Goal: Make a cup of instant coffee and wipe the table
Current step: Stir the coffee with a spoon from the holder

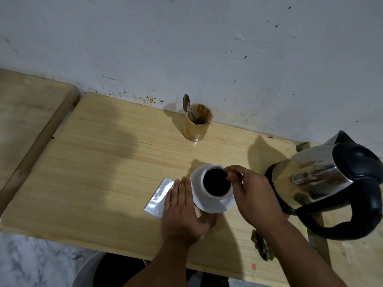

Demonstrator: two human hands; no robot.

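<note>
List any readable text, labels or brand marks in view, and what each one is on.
No text can be read.
Silver sachet: plain foil side up, no print visible.
Red mark on the table edge: too small and blurred to read.
Kettle, white cup, wooden holder: no markings visible.

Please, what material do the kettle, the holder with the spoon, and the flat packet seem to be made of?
Kettle: polished steel body, by its mirror reflections, with a matte black, probably plastic, lid and handle. Holder: apparently bamboo or wood, tan with visible grain. Packet: silvery foil or metallised plastic, shiny and creased.
</note>
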